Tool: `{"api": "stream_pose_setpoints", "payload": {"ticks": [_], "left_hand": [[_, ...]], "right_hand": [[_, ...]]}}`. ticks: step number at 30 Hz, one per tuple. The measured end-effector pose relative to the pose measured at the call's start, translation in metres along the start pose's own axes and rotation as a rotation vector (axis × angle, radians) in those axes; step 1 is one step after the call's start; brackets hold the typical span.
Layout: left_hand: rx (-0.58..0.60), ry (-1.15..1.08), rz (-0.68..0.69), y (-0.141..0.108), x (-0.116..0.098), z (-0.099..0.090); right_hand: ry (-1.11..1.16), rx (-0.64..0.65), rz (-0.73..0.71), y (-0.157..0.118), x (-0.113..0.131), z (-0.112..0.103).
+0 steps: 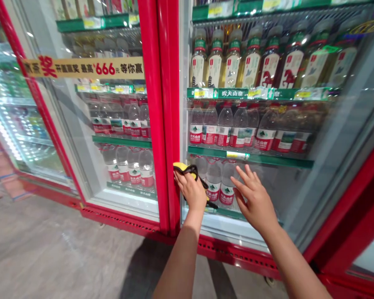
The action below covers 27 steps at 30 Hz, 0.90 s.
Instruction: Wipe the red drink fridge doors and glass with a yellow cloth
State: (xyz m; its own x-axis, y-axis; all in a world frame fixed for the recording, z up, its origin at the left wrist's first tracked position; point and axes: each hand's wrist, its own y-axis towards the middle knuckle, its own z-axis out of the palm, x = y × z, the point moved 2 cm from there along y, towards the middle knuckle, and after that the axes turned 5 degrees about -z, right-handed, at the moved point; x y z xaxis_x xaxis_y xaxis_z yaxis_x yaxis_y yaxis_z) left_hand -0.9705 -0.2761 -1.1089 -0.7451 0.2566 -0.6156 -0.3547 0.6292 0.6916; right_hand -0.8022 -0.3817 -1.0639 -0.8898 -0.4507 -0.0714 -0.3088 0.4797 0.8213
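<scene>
A yellow and black tool (181,167), its exact kind unclear, is in my left hand (192,192), whose fingers wrap around it against the red door frame (170,124). My right hand (254,199) is raised in front of the glass door with fingers spread and nothing in it. Behind the glass, between my hands, large water bottles (227,185) with red and white labels stand on the bottom shelf. Smaller water bottles (266,133) fill the shelf above, and tea bottles (249,66) with white or dark red labels stand higher.
Another glass door with a yellow banner (90,67) is on the left, with more bottles behind it. A lit cooler (28,124) stands at the far left. Grey floor (65,253) runs below the red base, and a red frame (355,220) rises at the right.
</scene>
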Motion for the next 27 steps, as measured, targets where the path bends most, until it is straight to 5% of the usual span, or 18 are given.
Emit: {"api": "stream_pose_setpoints", "payload": {"ticks": [2,4,7,11,15,19,23,27], "left_hand": [[0.026,-0.019,0.103,-0.002,-0.024,-0.002],[0.106,-0.01,0.346,-0.016,-0.032,0.002],[0.219,0.03,0.644,-0.047,-0.005,0.012],[0.117,0.117,0.36,-0.056,0.045,0.019],[0.037,0.078,0.101,-0.034,0.012,0.018],[0.098,0.021,0.408,-0.034,-0.038,0.021],[0.17,0.006,0.801,-0.055,-0.007,0.03],[0.099,0.042,0.606,-0.053,0.015,0.032]], "right_hand": [[0.004,-0.01,-0.007,0.001,0.001,-0.001],[0.002,-0.03,-0.021,0.0,0.0,-0.003],[-0.008,-0.063,-0.05,-0.004,-0.004,-0.006],[-0.023,-0.182,-0.049,-0.008,-0.014,-0.016],[-0.059,-0.239,-0.025,-0.012,-0.026,-0.026],[-0.104,-0.249,0.0,-0.022,-0.039,-0.028],[-0.147,-0.235,0.008,-0.036,-0.053,-0.025],[-0.178,-0.259,0.008,-0.042,-0.061,-0.029]]}}
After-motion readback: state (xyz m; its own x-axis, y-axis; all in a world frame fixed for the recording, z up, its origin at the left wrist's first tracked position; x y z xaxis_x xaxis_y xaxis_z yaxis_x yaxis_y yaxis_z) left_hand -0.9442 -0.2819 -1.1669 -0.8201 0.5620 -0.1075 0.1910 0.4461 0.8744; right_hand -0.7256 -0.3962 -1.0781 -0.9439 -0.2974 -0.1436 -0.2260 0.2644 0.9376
